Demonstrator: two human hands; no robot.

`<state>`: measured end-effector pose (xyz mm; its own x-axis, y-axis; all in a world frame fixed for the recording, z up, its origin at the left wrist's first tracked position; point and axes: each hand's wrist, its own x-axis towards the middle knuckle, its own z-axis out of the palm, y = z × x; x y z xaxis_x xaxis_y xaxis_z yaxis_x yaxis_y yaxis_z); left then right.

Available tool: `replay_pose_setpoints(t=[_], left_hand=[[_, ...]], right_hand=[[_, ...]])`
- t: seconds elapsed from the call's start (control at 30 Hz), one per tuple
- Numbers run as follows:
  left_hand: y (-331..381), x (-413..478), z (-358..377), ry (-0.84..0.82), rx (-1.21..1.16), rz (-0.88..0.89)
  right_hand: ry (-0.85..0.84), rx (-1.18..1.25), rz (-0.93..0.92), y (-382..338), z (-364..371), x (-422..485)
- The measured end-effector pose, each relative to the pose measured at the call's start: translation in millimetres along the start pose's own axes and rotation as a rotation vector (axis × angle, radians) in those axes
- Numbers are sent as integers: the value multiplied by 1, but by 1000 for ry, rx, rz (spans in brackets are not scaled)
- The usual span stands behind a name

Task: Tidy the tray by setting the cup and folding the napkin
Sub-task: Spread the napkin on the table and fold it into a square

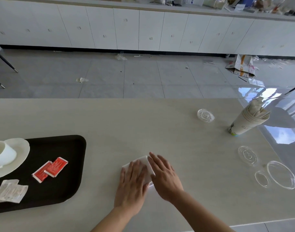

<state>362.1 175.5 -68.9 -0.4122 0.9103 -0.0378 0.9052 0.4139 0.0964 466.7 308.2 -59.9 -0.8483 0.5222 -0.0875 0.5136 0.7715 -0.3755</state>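
1. Head view: I see both hands flat on a white napkin [144, 166] that lies on the pale table [177, 128], to the right of the black tray [64, 164] and apart from it.
2. My left hand [132, 185] rests palm down with fingers straight and close together, covering the napkin's left part; nothing is pinched.
3. My right hand [165, 176] lies palm down on the napkin's right edge, fingers extended and slightly spread, pressing rather than gripping.
4. The napkin shows as a small folded square between and beyond the fingers.
5. The white cup [2, 154] stands on a white saucer [21, 148] at the tray's far left corner, partly cut off by the frame edge.
6. Two red sachets [50, 169] lie overlapping mid-tray; a pale sachet [9, 191] lies nearer me.
7. Far right on the table: a stack of paper cups [247, 121] holding sticks, and several clear plastic lids [281, 174].
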Motion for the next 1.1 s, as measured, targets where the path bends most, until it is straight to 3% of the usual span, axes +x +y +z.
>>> replay_pose_setpoints(t=[0.07,0.17,0.63,0.87,1.0,1.1], left_hand=[[1,-3,3,-37,1,-5],[-2,-2,5,-80,-31,2],[-19,-3,12,-88,-39,101],[-18,-4,4,-87,-46,69],[-18,-19,-5,133,-306,-160],[-14,-17,-18,149,-662,-664]], right_hand=[[-80,-98,-132,8,1,6],[-151,-206,-190,24,5,11],[-116,-207,-181,26,19,11],[-126,-207,-165,21,17,8],[6,-15,36,6,11,0],[148,46,214,-4,7,-3]])
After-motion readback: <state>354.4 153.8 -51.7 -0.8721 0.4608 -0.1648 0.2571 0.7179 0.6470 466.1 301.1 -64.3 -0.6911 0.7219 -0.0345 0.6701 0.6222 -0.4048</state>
